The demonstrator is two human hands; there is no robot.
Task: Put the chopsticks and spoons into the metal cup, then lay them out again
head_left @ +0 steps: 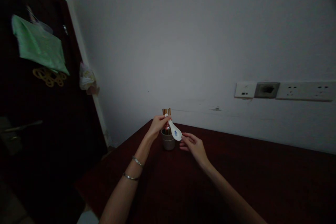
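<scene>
White spoon (clear of table edges), left hand gripping.

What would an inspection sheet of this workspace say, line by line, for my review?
Surface: dark red table, set against a pale wall; dimly lit, fine detail unclear.
Things in hand: white spoon with a blue mark in its bowl; grey cup behind it, holding upright golden sticks.
Clutter: nothing seen.
Hands: left hand holds the spoon's handle; right hand has fingertips at the bowl's edge, grip unclear. Two bracelets on the left forearm.
Cables: nothing seen.
Surroundings: wall sockets at right; dark door at left with a hanging green cloth; plastic bag hanging beside it.
</scene>
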